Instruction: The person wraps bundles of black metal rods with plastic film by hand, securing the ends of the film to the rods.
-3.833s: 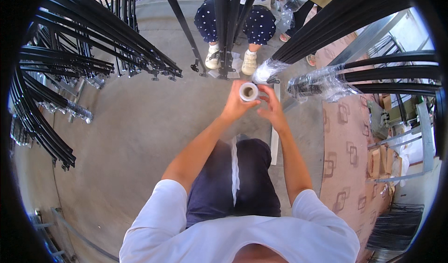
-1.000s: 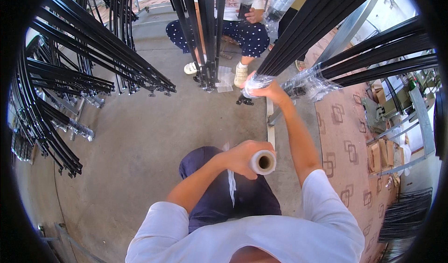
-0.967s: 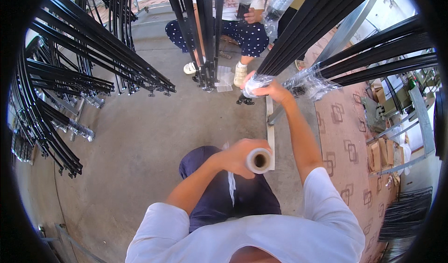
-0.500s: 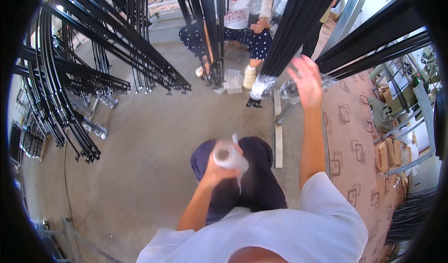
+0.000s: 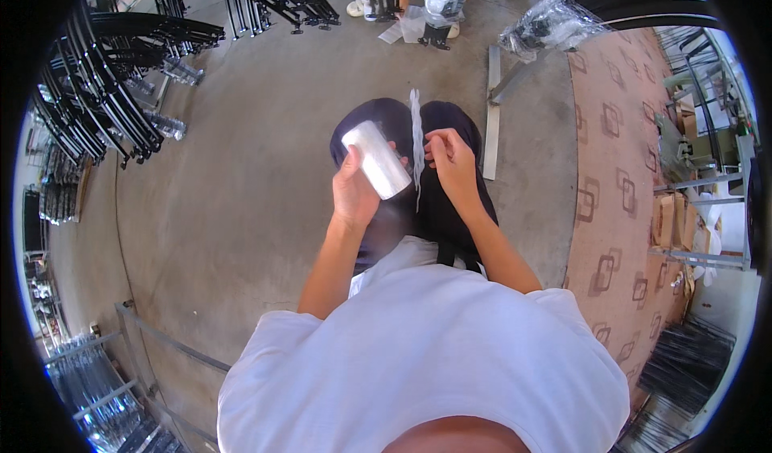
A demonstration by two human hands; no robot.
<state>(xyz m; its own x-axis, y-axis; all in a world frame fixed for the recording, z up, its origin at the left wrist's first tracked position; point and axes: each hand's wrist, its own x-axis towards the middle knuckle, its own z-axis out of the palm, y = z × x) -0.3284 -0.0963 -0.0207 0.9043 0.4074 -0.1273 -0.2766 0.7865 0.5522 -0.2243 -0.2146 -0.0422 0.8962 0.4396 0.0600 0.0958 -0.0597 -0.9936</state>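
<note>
My left hand [image 5: 354,186] is wrapped round a roll of whitish plastic film [image 5: 376,160], held tilted above my left knee. A thin bundle of white strips [image 5: 416,149] runs lengthwise over my lap, between my dark-trousered knees. Close beside its right edge is my right hand [image 5: 453,165], with thumb and fingers curled in toward the bundle. Whether a strand is pinched between those fingertips is too small to make out.
Bundles of black rods [image 5: 104,91] hang at the left. Film-wrapped ends of black rods [image 5: 555,26] jut in at the upper right, above a metal stand foot [image 5: 492,115]. Another person's shoes show at the far edge. A metal frame [image 5: 133,332] stands at the lower left.
My right hand has come down from the wrapped rods to beside the white strips. The roll has turned in my left hand. My view has tilted downward.
</note>
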